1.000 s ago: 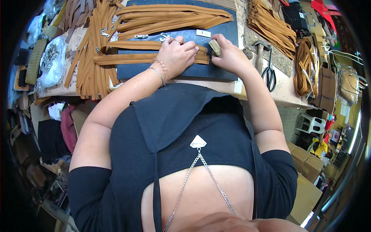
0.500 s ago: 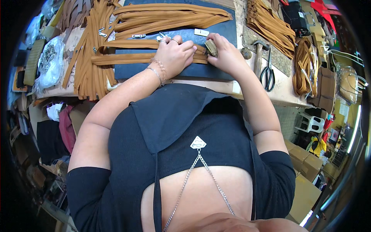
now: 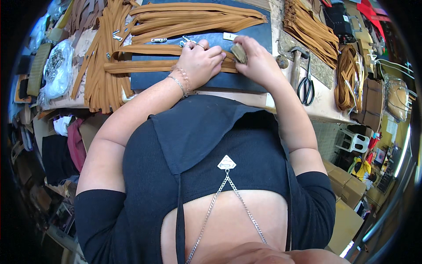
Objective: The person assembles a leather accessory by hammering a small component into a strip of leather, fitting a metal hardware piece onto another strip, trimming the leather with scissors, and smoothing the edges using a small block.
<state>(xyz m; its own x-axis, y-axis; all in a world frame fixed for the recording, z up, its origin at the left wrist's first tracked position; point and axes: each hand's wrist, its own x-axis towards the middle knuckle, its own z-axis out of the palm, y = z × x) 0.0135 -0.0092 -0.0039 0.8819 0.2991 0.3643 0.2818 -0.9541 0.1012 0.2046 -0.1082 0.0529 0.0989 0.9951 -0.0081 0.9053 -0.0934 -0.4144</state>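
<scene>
My left hand (image 3: pixel 200 65), with rings and a bracelet, is curled over the right part of two brown zippers, its fingers pressing them down. The nearer zipper (image 3: pixel 140 67) and the farther zipper (image 3: pixel 151 50) run side by side on a dark blue board (image 3: pixel 154 82). In my right hand (image 3: pixel 260 60) is a small yellowish-grey block (image 3: pixel 239 53), pinched between thumb and fingers, tilted at the zippers' right ends. Whether it touches them I cannot tell. Metal zipper pulls (image 3: pixel 187 41) lie just beyond my left hand, and a small whitish piece (image 3: pixel 230 36) lies beyond the block.
More brown zippers (image 3: pixel 193 20) lie across the board's far side, with a heap (image 3: pixel 103 75) at the left. To the right are a hammer (image 3: pixel 296 68), black-handled scissors (image 3: pixel 306 90), a zipper bundle (image 3: pixel 310 31) and a coiled bundle (image 3: pixel 347 79). A plastic bag (image 3: pixel 59 70) sits far left.
The block in my right hand has tilted and lifted slightly, and the right fingers have shifted a little. My left hand stays in place on the zippers.
</scene>
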